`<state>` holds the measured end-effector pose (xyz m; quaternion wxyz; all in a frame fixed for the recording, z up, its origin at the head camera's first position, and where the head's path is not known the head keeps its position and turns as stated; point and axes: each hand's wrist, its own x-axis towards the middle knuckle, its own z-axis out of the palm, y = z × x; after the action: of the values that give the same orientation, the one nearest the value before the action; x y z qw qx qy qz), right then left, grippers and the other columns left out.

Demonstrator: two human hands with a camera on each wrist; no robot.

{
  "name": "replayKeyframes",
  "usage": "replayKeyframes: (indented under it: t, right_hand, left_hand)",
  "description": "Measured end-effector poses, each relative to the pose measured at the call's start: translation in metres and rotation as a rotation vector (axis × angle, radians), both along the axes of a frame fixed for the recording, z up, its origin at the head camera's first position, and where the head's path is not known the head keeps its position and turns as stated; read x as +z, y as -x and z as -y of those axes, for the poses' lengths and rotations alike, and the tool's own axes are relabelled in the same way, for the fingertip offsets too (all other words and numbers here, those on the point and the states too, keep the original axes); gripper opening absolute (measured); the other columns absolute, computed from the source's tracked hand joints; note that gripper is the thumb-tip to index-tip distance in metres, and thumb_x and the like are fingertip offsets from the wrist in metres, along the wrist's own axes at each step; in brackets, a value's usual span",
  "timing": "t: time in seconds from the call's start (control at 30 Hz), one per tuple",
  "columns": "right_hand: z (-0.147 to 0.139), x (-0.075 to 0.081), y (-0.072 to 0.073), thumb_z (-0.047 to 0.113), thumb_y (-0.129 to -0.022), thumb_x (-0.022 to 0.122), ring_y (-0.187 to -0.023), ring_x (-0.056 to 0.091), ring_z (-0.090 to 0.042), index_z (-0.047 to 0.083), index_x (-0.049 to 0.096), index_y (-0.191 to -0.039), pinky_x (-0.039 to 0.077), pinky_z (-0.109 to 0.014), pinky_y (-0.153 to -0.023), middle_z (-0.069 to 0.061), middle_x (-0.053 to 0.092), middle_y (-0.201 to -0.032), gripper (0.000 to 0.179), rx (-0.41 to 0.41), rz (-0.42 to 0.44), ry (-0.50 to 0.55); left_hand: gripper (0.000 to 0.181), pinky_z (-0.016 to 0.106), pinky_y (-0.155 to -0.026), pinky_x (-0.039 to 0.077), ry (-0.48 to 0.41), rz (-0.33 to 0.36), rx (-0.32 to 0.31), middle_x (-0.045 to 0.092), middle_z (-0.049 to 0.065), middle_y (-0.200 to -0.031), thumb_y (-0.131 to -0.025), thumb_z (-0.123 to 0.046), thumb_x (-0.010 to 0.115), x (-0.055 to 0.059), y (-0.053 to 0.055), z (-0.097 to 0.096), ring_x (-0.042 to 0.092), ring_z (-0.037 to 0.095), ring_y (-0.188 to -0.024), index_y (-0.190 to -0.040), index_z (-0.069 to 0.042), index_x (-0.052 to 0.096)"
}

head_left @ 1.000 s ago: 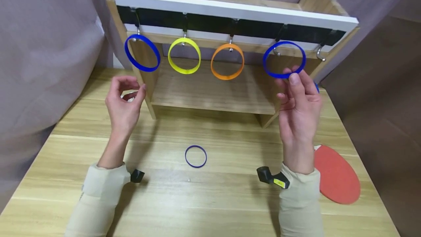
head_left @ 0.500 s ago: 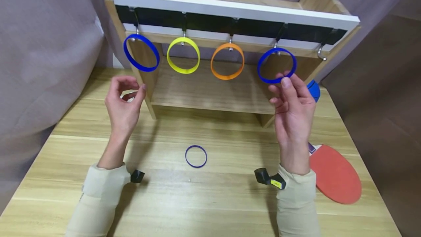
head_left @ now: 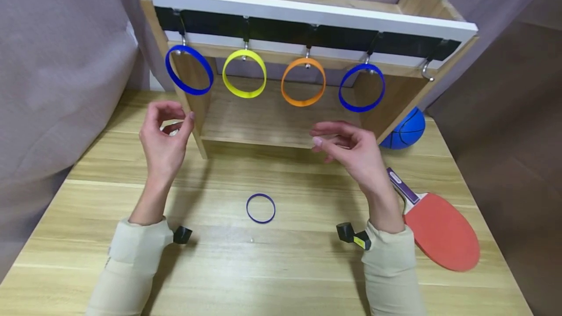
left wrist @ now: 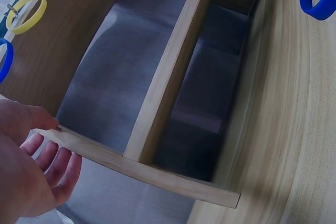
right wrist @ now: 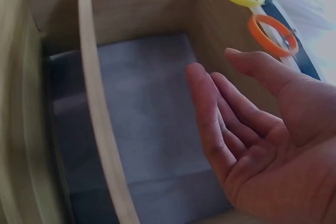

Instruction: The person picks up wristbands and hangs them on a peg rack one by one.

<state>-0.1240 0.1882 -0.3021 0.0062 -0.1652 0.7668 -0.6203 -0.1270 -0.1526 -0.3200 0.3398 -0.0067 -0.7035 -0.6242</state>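
Observation:
Several silicone wristbands hang from hooks on a wooden rack (head_left: 307, 9): a blue wristband (head_left: 195, 92) at left, a yellow wristband (head_left: 247, 95), an orange wristband (head_left: 303, 103) and another blue wristband (head_left: 361, 109). The far-right hook (head_left: 426, 71) carries none. My right hand (head_left: 349, 152) is below and in front of the orange and right blue wristbands, fingers relaxed, holding nothing. My left hand (head_left: 164, 140) hovers beside the rack's left post with loosely bent fingers; nothing shows in its grasp. Farther down, a dark blue wristband (head_left: 261, 195) lies flat on the table.
A red table tennis bat (head_left: 441, 230) lies on the right of the table (head_left: 298, 277), its purple handle towards the rack. Behind the rack's right side sits a blue ball (head_left: 408, 130) with black lines. Grey curtains (head_left: 66, 62) surround the table.
My right hand has let go of the right blue wristband, which now hangs on the fourth hook, and has moved left and down. The left hand has stayed in place.

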Motion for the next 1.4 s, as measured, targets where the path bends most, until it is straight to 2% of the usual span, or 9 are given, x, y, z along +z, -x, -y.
replayKeyframes:
  t: [0.23, 0.47, 0.7, 0.83, 1.0, 1.2, 1.4]
  right_hand:
    - [0.019, -0.012, 0.001, 0.022, -0.088, 0.075, -0.079, 0.068, -0.022, 0.009, 0.071, -0.11, 0.059, -0.037, -0.063, -0.008, 0.072, -0.097, 0.026, 0.068, 0.014, -0.211]
    - [0.041, -0.025, -0.003, 0.023, -0.089, 0.074, -0.076, 0.064, -0.011, 0.019, 0.073, -0.103, 0.055, -0.032, -0.062, 0.01, 0.07, -0.091, 0.014, 0.109, -0.084, -0.427]
    - [0.069, -0.053, -0.009, 0.024, -0.087, 0.076, -0.072, 0.061, -0.003, 0.016, 0.073, -0.104, 0.05, -0.027, -0.061, 0.014, 0.066, -0.082, 0.019, 0.216, -0.103, -0.838]
    - [0.082, -0.067, -0.012, 0.028, -0.084, 0.078, -0.073, 0.059, -0.004, 0.017, 0.072, -0.1, 0.048, -0.028, -0.061, 0.013, 0.066, -0.079, 0.02, 0.244, -0.124, -1.008]
    - [0.091, -0.078, -0.014, 0.028, -0.083, 0.079, -0.071, 0.055, -0.009, 0.017, 0.07, -0.094, 0.046, -0.03, -0.059, 0.011, 0.061, -0.075, 0.018, 0.246, -0.143, -1.09]
    - [0.091, -0.083, -0.013, 0.02, -0.081, 0.08, -0.069, 0.054, -0.012, 0.02, 0.068, -0.084, 0.044, -0.031, -0.056, 0.011, 0.058, -0.072, 0.011, 0.244, -0.138, -1.089]
    - [0.09, -0.085, -0.012, 0.019, -0.08, 0.08, -0.067, 0.054, -0.011, 0.022, 0.068, -0.081, 0.044, -0.031, -0.055, 0.012, 0.058, -0.071, 0.013, 0.245, -0.15, -1.092]
  left_hand:
    - [0.027, 0.022, -0.072, 0.056, 0.013, 0.0, 0.003, 0.061, 0.022, -0.092, -0.083, 0.005, 0.069, 0.001, 0.0, 0.0, 0.062, 0.02, -0.082, -0.105, 0.014, 0.056]
    - [0.027, 0.022, -0.073, 0.057, 0.009, -0.004, -0.004, 0.061, 0.022, -0.092, -0.083, 0.006, 0.069, 0.0, 0.001, 0.0, 0.062, 0.021, -0.083, -0.105, 0.015, 0.056]
    - [0.026, 0.022, -0.072, 0.056, 0.016, 0.006, 0.0, 0.061, 0.022, -0.092, -0.083, 0.005, 0.069, -0.001, 0.0, 0.001, 0.063, 0.02, -0.082, -0.105, 0.013, 0.057]
    - [0.026, 0.023, -0.074, 0.057, 0.009, 0.001, -0.007, 0.061, 0.023, -0.093, -0.083, 0.006, 0.069, -0.001, 0.0, 0.001, 0.061, 0.021, -0.083, -0.105, 0.014, 0.056]
    - [0.027, 0.023, -0.074, 0.057, 0.004, -0.002, -0.015, 0.061, 0.022, -0.093, -0.083, 0.007, 0.069, 0.0, 0.001, 0.0, 0.061, 0.021, -0.084, -0.105, 0.014, 0.056]
    - [0.027, 0.022, -0.072, 0.056, 0.011, 0.002, -0.008, 0.061, 0.023, -0.093, -0.083, 0.006, 0.069, 0.001, 0.0, 0.0, 0.062, 0.021, -0.081, -0.105, 0.014, 0.056]
    - [0.027, 0.022, -0.073, 0.056, 0.009, 0.005, -0.008, 0.061, 0.023, -0.093, -0.083, 0.007, 0.069, 0.0, 0.0, 0.001, 0.062, 0.021, -0.082, -0.105, 0.014, 0.056]
